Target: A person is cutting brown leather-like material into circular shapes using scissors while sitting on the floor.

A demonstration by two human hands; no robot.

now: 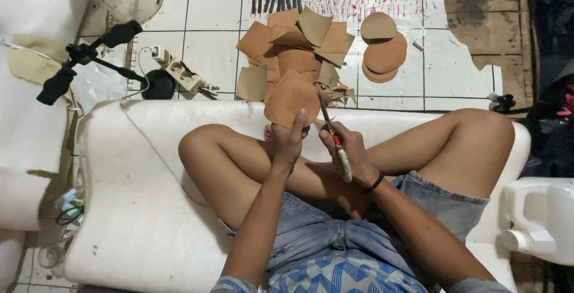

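Your left hand (pixel 289 139) pinches the lower edge of a tan disc (pixel 292 98), thumb across its face, holding it up and out over your crossed legs so the rim is free all round for the blade. Your right hand (pixel 348 149) is closed on the handles of the scissors (pixel 332 136), whose blades point up and away along the disc's right edge, seemingly touching it; whether they are biting the material I cannot tell.

You sit on a white cushion (pixel 137 209), which keeps the work close to your lap. Just ahead on the tiled floor (pixel 209 6) lies a heap of uncut squares (pixel 293 45), within reach, and beside it to the right a neat stack of rounds (pixel 382 54), kept apart from the heap. Scraps (pixel 342 92) lie under the cutting spot. A power strip (pixel 182 73) sits further left.
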